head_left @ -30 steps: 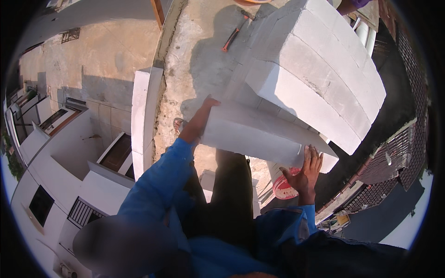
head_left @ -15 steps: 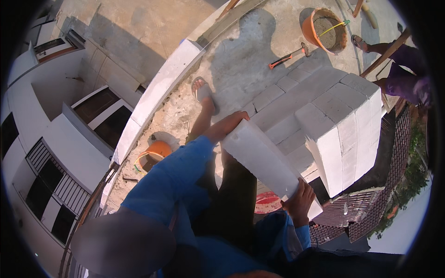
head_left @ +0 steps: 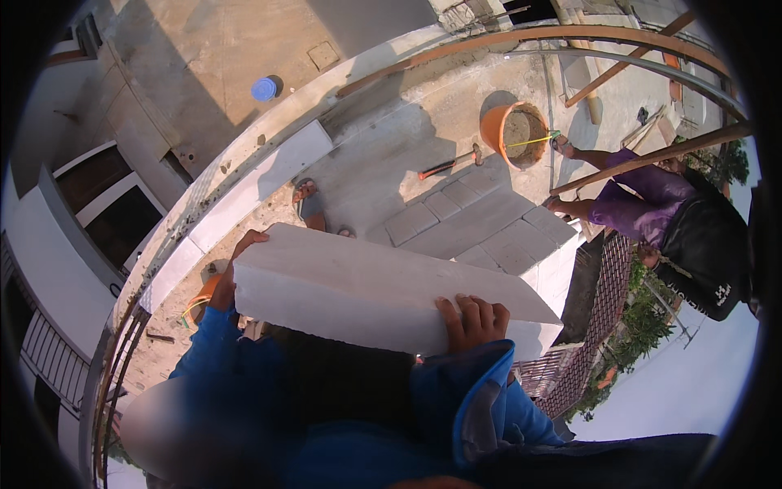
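A long white lightweight concrete block [head_left: 350,281] lies across in front of my body, held up between both hands. My left hand [head_left: 244,248] is closed round its left end, fingers hooked over the far corner. On the near long face, toward the right, my right hand [head_left: 474,323] presses with bent fingers; its thumb is hidden. Just beyond the block, and partly hidden by it, stands a stack of similar blocks [head_left: 509,244]. My sandalled foot [head_left: 308,200] shows past the block's far edge.
A hammer [head_left: 450,165] lies beyond the stack, near an orange bucket [head_left: 493,130] holding grey mortar. Another person [head_left: 652,208] stands at the right behind slanting poles [head_left: 676,156]. A low white block wall [head_left: 261,175] curves along the left edge, beside another orange bucket [head_left: 204,297].
The block has risen nearer to me and turned from slanting to nearly crosswise. My right hand has shifted onto its near face. The view has swung, bringing more of the other person in.
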Available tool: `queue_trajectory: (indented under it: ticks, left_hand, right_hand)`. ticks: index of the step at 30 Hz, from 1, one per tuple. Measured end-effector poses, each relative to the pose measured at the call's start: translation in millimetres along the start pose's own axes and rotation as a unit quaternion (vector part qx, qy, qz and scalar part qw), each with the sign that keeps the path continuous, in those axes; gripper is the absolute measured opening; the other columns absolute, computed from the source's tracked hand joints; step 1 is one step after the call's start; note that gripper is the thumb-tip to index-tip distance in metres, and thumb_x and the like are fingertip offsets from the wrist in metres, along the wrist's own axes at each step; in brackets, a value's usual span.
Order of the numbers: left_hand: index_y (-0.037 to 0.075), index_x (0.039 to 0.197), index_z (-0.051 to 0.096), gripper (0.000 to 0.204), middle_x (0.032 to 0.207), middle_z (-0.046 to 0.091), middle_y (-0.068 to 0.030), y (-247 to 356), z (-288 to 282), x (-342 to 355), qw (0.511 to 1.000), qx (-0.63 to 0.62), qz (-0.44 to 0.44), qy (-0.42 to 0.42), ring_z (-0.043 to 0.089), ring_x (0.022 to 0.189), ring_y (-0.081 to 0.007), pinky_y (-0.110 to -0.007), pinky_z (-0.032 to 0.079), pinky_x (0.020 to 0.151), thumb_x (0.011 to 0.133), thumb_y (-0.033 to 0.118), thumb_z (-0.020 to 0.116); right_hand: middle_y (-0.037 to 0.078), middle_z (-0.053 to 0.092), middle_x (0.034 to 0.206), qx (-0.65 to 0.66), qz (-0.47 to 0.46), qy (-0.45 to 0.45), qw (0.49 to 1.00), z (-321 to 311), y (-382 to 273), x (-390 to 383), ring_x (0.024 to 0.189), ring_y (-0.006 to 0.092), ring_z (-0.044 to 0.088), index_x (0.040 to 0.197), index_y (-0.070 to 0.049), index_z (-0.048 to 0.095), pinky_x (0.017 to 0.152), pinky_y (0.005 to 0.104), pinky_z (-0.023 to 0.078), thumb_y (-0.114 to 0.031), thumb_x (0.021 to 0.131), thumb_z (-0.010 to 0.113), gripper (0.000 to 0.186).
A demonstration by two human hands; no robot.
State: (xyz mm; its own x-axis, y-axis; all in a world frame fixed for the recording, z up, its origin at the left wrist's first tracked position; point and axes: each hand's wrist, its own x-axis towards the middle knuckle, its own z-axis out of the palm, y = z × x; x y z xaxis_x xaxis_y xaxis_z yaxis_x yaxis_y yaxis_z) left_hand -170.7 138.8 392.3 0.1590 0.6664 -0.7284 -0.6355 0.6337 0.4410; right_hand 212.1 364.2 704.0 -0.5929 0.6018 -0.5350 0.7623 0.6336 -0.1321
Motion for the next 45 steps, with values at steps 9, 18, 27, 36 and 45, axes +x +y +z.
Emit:
queue_trajectory:
  ticks: [9,18,27,36,45]
  left_hand:
    - [0.017,0.148,0.055,0.068,0.128,0.064,-0.0149,59,119,77,0.928,-0.340,-0.097,0.117,0.068,0.110,-0.0329,-0.049,0.060,0.095,0.090,0.051,0.067]
    - [0.011,0.152,0.049,0.077,0.136,0.060,-0.0149,43,173,215,0.891,-0.416,-0.018,0.179,0.064,0.122,-0.0338,-0.054,0.057,0.099,0.090,0.052,0.069]
    - [0.004,0.151,0.049,0.078,0.134,0.062,-0.0175,82,201,293,0.889,-0.360,-0.004,0.284,0.065,0.120,-0.0341,-0.048,0.057,0.099,0.092,0.051,0.069]
    - [0.005,0.147,0.053,0.066,0.128,0.066,-0.0161,42,181,336,0.887,-0.383,0.053,0.252,0.068,0.115,-0.0315,-0.046,0.058,0.099,0.096,0.043,0.069]
    - [0.006,0.141,0.058,0.067,0.123,0.067,-0.0139,34,157,383,0.867,-0.412,0.023,0.279,0.070,0.109,-0.0308,-0.046,0.061,0.091,0.091,0.048,0.071]
  right_hand:
    - [0.019,0.061,0.143,-0.160,-0.193,0.025,0.968,-29,130,194,0.139,0.0381,0.054,0.149,-0.018,0.059,0.115,0.0619,0.036,-0.018,0.083,0.081,0.070]
    - [0.017,0.060,0.146,-0.191,-0.305,0.055,0.931,11,273,371,0.140,0.0362,0.054,0.150,-0.020,0.059,0.120,0.0626,0.035,-0.005,0.085,0.071,0.068]
    - [0.016,0.062,0.143,-0.137,-0.331,0.118,0.926,53,353,444,0.137,0.0347,0.057,0.148,-0.021,0.061,0.117,0.0619,0.035,-0.007,0.085,0.071,0.065]
    - [0.017,0.063,0.142,-0.125,-0.345,0.138,0.920,106,377,472,0.136,0.0358,0.059,0.147,-0.023,0.060,0.114,0.0638,0.038,-0.005,0.088,0.066,0.062]
    - [0.013,0.057,0.145,-0.142,-0.339,0.061,0.928,122,376,530,0.139,0.0344,0.052,0.154,-0.021,0.054,0.120,0.0603,0.035,-0.011,0.074,0.083,0.085]
